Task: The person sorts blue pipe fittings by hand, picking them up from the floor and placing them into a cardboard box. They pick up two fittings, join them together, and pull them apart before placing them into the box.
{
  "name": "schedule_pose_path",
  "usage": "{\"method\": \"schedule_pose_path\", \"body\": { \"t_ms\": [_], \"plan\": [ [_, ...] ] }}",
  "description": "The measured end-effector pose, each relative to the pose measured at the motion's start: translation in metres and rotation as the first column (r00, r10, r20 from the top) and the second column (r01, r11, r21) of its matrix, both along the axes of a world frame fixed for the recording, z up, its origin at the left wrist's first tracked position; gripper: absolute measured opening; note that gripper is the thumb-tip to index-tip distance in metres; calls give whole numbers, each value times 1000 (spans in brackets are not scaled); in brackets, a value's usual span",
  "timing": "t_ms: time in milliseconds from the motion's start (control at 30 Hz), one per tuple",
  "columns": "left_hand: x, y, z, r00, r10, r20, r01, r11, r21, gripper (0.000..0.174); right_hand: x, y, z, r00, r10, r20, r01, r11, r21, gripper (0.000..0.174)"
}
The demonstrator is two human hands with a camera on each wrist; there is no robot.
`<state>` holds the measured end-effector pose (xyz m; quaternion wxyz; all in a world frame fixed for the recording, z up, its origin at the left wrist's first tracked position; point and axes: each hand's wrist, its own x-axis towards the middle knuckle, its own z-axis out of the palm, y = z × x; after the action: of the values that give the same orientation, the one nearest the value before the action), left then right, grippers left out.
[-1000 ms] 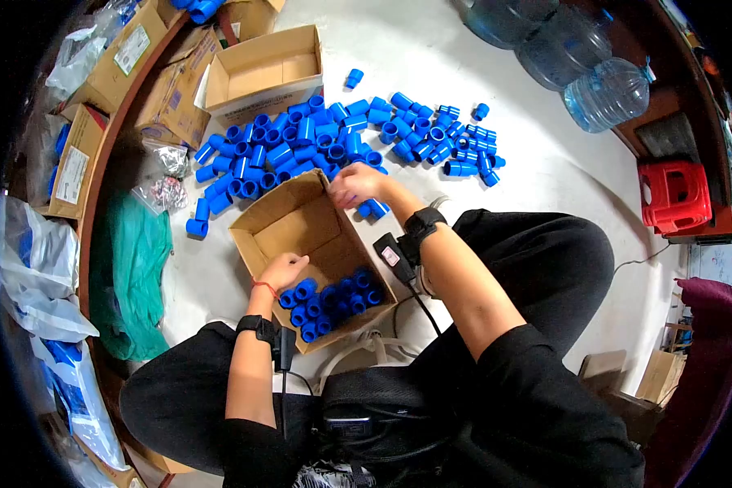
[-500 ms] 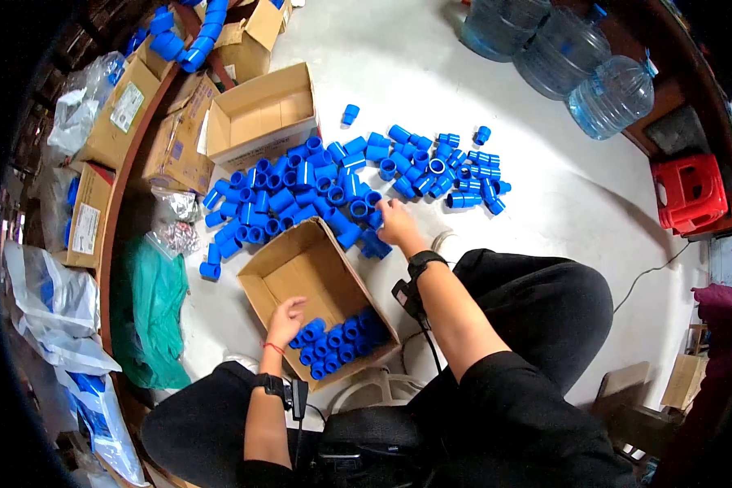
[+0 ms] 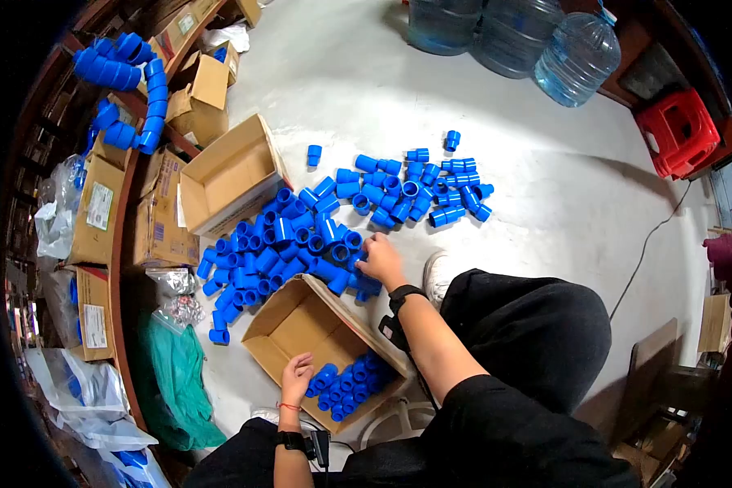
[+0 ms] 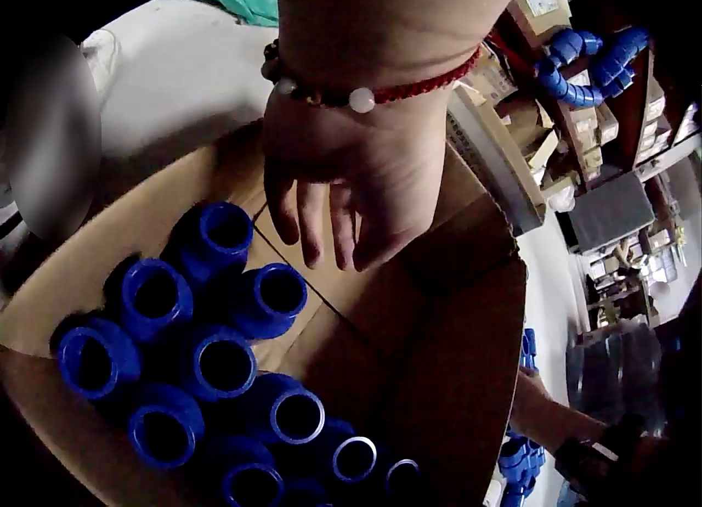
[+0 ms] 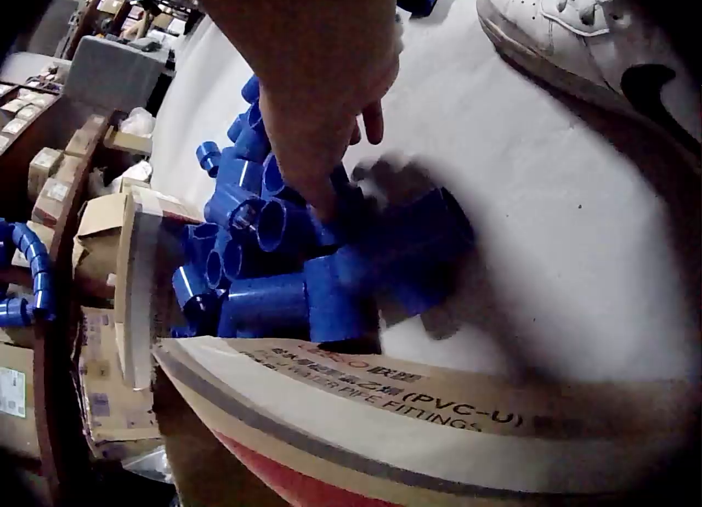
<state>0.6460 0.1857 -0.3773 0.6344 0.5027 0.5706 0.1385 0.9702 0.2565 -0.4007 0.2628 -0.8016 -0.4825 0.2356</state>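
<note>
My left hand (image 3: 297, 379) hangs over the left side of an open cardboard box (image 3: 278, 324), its fingers loosely bent and holding nothing. Blue pipe fittings (image 3: 347, 382) stand side by side at the box's near end; the left wrist view shows their round openings facing up beside my left hand (image 4: 357, 189). Beyond the box, my right hand (image 3: 382, 260) is at the right edge of a loose pile of blue fittings (image 3: 282, 230). In the right wrist view my right hand (image 5: 324, 106) reaches down with extended fingers touching the fittings (image 5: 269, 304); its fingertips are partly hidden.
Another open carton (image 3: 232, 175) stands behind the pile. Scattered fittings (image 3: 411, 189) lie to its right. Large water bottles (image 3: 577, 61) and a red plastic stool (image 3: 677, 134) are at the far right. A green bag (image 3: 175, 382) and loaded shelves line the left. A shoe (image 3: 439, 276) is near my right hand.
My right hand has moved from the box's far corner to the pile's right edge. My left hand has lifted slightly from the fittings in the box. The head view has shifted.
</note>
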Motion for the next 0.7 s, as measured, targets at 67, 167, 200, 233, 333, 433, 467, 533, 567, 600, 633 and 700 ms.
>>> {"method": "schedule_pose_path", "body": {
  "t_ms": [67, 167, 200, 233, 333, 433, 467, 533, 567, 600, 633, 700],
  "plan": [
    [4, 0, 0, 1000, 30, 2, -30, 999, -15, 35, 3, 2, -1, 999, 35, -10, -34, 997, 73, 25],
    [9, -2, 9, 998, 63, -1, -63, 998, -28, 35, 5, 2, -6, 997, 4, 72, -15, 989, 149, 17],
    [9, -2, 9, 998, 64, -2, -64, 998, -25, 35, 5, 1, -4, 993, -23, 114, 7, 990, 143, 17],
    [10, -1, 10, 998, 63, -2, -63, 998, -22, 34, 7, 0, -2, 986, -52, 157, 30, 990, 137, 17],
    [9, -1, 8, 997, 63, 42, -64, 998, 14, 35, 12, -5, 3, 960, 94, 264, -138, 979, 153, 18],
    [10, -2, 18, 996, 90, -18, -90, 995, -46, 35, 13, -6, 5, 955, 148, 256, -178, 979, 98, 25],
    [10, -2, 19, 996, 89, -24, -90, 995, -39, 36, 14, -7, 5, 981, 82, 178, -105, 987, 123, 28],
    [6, -3, 19, 996, 83, -39, -84, 996, -26, 36, 15, -9, 8, 998, -55, 16, 52, 986, 155, 34],
    [3, -3, 21, 994, 100, -46, -102, 994, -41, 36, 17, -9, 2, 992, -129, -17, 129, 970, 207, 37],
    [0, -2, 24, 991, 119, -52, -122, 991, -54, 36, 22, -8, -10, 979, -198, -52, 205, 945, 256, 39],
    [-3, 0, 27, 988, 139, -60, -143, 987, -68, 37, 25, -7, -18, 960, -263, -91, 279, 912, 301, 42],
    [-4, 3, 34, 976, 204, -78, -211, 973, -94, 36, 31, -2, -33, 924, -326, -198, 369, 896, 247, 45]
  ]
}}
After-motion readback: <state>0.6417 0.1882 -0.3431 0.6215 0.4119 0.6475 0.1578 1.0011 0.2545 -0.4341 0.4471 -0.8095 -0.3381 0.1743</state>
